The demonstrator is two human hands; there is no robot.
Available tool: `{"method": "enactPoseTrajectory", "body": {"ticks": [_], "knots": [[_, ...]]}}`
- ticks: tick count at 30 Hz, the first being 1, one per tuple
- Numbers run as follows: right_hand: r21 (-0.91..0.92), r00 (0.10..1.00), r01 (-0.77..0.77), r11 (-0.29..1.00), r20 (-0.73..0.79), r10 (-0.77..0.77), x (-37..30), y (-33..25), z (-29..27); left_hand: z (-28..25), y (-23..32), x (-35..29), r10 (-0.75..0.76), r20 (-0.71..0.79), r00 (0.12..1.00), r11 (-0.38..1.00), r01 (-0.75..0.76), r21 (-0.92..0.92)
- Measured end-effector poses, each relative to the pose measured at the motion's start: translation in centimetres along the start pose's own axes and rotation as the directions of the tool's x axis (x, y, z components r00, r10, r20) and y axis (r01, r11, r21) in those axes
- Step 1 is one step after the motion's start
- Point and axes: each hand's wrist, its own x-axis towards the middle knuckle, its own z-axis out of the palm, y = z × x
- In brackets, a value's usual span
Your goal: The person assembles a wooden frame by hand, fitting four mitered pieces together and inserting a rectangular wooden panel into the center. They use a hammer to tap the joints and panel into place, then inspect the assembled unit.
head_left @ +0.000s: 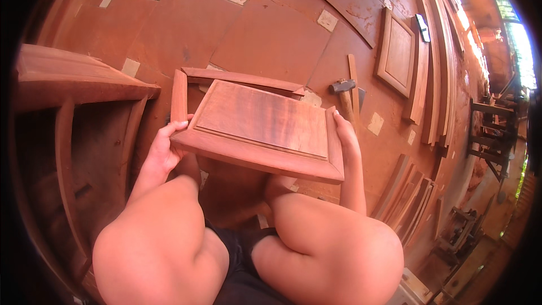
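- One wide red-brown floor (276, 28), set with small pale squares, spreads beneath everything.
- To the left stands a wooden carcass (84, 89), open-fronted, with upright members and a dark interior.
- Long boards (443, 68) lie side by side along the right.
- Centrally, above the person's bare knees and tilted toward the camera, is the framed wooden panel (262, 121). Its near rail (265, 157) and right stile (334, 141) border the raised field; a dark gap shows between the field and the far rail (243, 81). The left stile (179, 96) meets that rail at the far left corner.
- A second framed panel (397, 51) lies on the floor beside the long boards.
- Short wooden strips (403, 192) lie bunched at lower right.
- A thin loose strip (336, 8) lies on the floor toward the top.
- The hammer (342, 86), dark-headed and wooden-handled, lies just right of the held work.
- The left hand (162, 149) clasps the near left corner, fingertips against the left stile's lower end.
- The right hand (345, 130) grips the right edge, fingertips near the stile's far end.
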Motion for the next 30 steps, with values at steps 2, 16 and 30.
{"method": "enactPoseTrajectory", "body": {"ticks": [2, 16, 30], "knots": [[0.241, 0.997, -0.025, 0.970, 0.082, 0.005, -1.2, 0.3, -0.6, 0.4, 0.9, -0.2, -0.005, -0.016, 1.000, 1.000, 0.005, -0.004], [-0.242, 0.609, 0.730, 0.639, -0.195, -0.769, -7.7, -3.1, -0.7, 5.7, 6.7, -0.6, 0.032, -0.040, 0.999, 0.997, -0.035, -0.064], [-0.808, 0.130, 0.580, -0.105, 0.219, -0.967, -8.1, -4.8, 4.9, 11.9, 12.6, -15.8, 0.719, 0.598, 0.355, 0.182, -0.926, 0.331]]}}
